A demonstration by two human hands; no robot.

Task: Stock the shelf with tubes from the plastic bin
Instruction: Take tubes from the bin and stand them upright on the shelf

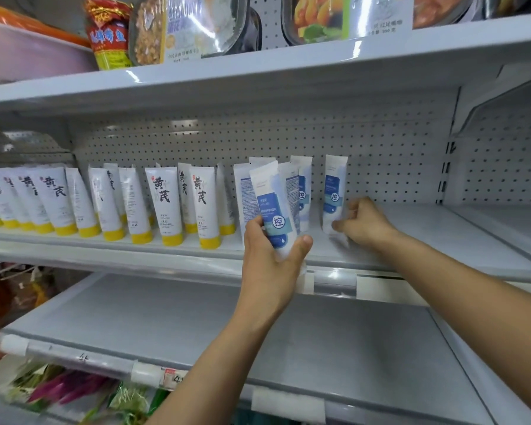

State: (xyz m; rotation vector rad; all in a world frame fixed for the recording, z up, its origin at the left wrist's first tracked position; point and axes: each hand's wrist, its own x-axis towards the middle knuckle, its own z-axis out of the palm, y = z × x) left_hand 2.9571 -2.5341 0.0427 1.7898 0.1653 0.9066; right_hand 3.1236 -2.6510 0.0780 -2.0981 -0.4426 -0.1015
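Note:
My left hand [270,256] grips a white tube with a blue label [273,204], cap down, in front of the middle shelf [442,237]. Behind it several more blue-label tubes [301,191] stand upright on that shelf. My right hand [362,222] pinches the lower end of another blue-label tube [334,191], which stands upright on the shelf to the right of the group. The plastic bin is out of view.
A row of white tubes with yellow caps [166,207] fills the left half of the middle shelf. Bare shelf runs to the right of my right hand. Food packs [196,26] sit on the top shelf. A lower grey shelf [319,348] juts out below my arms.

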